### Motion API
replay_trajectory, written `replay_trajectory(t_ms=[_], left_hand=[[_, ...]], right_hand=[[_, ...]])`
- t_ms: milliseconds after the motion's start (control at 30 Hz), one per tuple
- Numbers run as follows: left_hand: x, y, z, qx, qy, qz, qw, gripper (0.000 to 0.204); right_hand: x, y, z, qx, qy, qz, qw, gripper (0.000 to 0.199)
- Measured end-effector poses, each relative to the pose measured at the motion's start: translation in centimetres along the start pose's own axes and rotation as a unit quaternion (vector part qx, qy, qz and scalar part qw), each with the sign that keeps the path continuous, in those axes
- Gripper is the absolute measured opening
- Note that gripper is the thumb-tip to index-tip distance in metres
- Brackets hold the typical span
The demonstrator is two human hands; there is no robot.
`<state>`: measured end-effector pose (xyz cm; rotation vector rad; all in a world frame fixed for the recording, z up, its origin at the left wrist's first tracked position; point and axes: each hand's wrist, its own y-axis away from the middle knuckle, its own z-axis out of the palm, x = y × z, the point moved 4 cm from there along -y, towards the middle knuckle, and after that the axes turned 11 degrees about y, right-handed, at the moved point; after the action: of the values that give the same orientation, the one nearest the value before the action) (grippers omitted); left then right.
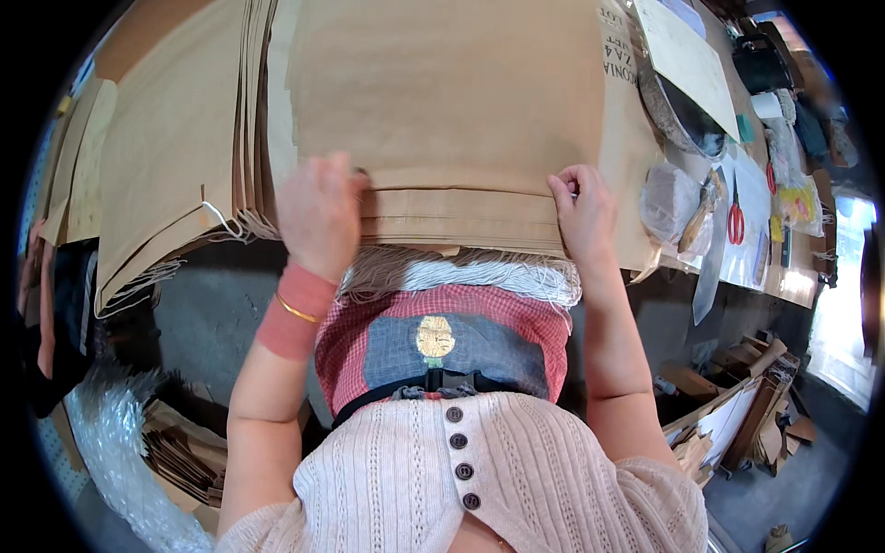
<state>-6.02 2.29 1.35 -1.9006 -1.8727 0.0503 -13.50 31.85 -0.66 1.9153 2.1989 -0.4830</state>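
A large brown paper bag [452, 111] lies flat on the stack before me, with a folded band [461, 205] along its near edge. My right hand [587, 207] is at the right end of that band, thumb and fingers pinched together on the paper's edge. Over the band's left end is my left hand [320, 217], smeared by motion, so its fingers cannot be made out. Under the near edge, across my lap, hangs a thick bundle of white cords [470, 275].
Another brown paper stack [175, 138] with white strings at its near edge lies left. To the right are red-handled scissors [736, 221], a knife blade [708, 281] past the table edge, and a plastic-wrapped bundle [670, 201]. Bubble wrap [120, 452] and cardboard scraps [774, 433] lie below.
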Motion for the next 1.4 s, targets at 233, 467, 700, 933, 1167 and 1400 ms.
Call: replay_trajectory(t_ms=[233,467,700,933,1167,1400], left_hand=[[5.3,1.5,2.4,-0.187,0.099,0.118,0.970,0.089],[-2.3,2.3,0.8,-0.158,0.036,0.017,0.987,0.091],[-3.9,2.4,0.7,-0.078,0.163,-0.031,0.983,0.062],[-4.7,2.2,-2.3,-0.032,0.338,-0.154,0.928,0.045],[-3.2,2.9,0.0,-0.015,0.151,-0.025,0.988,0.044],[-4.8,3.6,-1.4,0.066,0.235,-0.068,0.967,0.061]], right_hand=[[-10.8,4.3,3.3,-0.054,0.056,-0.320,0.944,0.063],[0.8,3.8,0.9,0.045,0.140,-0.018,0.989,0.073],[0.6,2.7,-1.3,0.147,0.076,-0.005,0.986,0.043],[6.6,3.9,-3.7,0.008,-0.250,0.187,0.950,0.038],[3.2,4.1,-0.9,0.193,0.124,0.023,0.973,0.040],[5.5,4.5,-3.4,0.025,-0.459,0.248,0.852,0.043]])
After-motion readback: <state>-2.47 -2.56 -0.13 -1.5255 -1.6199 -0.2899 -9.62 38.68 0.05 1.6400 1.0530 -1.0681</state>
